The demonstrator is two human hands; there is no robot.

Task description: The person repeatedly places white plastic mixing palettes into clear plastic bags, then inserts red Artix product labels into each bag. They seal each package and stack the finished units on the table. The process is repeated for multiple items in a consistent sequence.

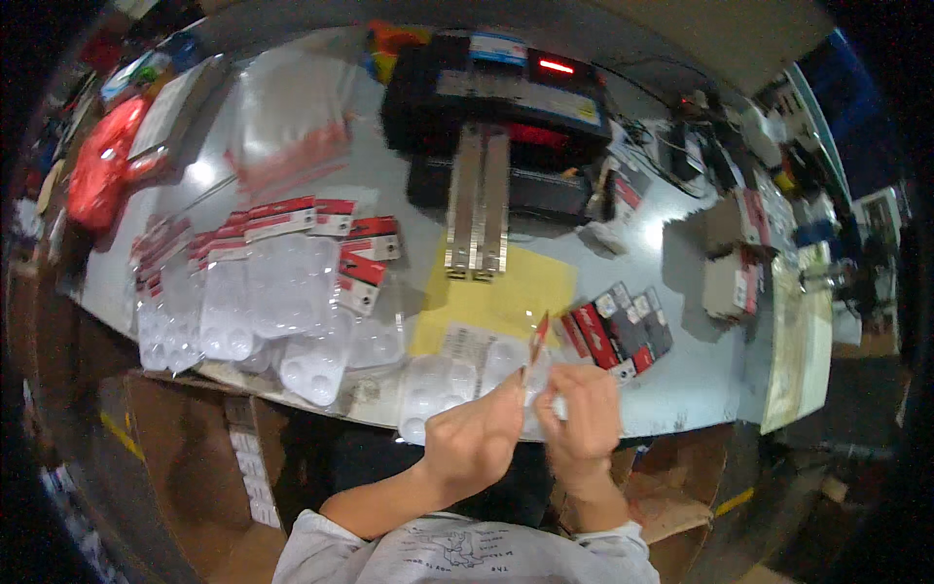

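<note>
Close to the table's front edge, my left hand [475, 440] is closed on a thin clear package [538, 341] with a red top, turned edge-on. Just beside it, my right hand [584, 414] is curled with its fingers pressed together near the package's white lower part. Motion blurs that hand, and what its fingers pinch is hidden. Left of my hands lies a white palette with round wells [433, 384] in clear plastic. A yellow sheet [530, 289] is spread beyond my hands. To their right are several red and black cards [613, 331].
A black machine [496, 88] with a lit red display and metal rails [477, 200] stands at the back. Bagged white palettes [292, 282] with red headers lie at left, near clear bags [292, 107] and a red bundle [102, 161]. Small boxes [732, 282] stand at right.
</note>
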